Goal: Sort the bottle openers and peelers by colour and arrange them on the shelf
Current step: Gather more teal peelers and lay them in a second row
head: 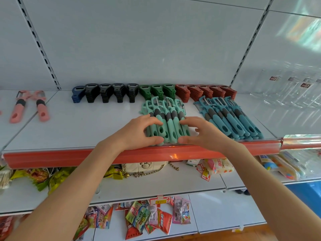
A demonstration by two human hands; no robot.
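Note:
Several mint-green peelers (169,117) lie side by side near the front of the white shelf (78,126). My left hand (140,132) presses against their left side and my right hand (202,132) against their right side, fingers spread on the handles. To the right lies a row of teal-blue peelers (231,117). Along the back stand bottle openers in colour groups: blue (77,94), black (111,93), green (157,92) and red-brown (206,92). Two pink peelers (29,106) lie far left.
The shelf has an orange front rail (69,156). Clear glasses (295,89) stand at the right on the neighbouring shelf. Below, a lower shelf holds snack packets (43,178) and a cream quilted bag (144,168); more packets (149,218) hang underneath.

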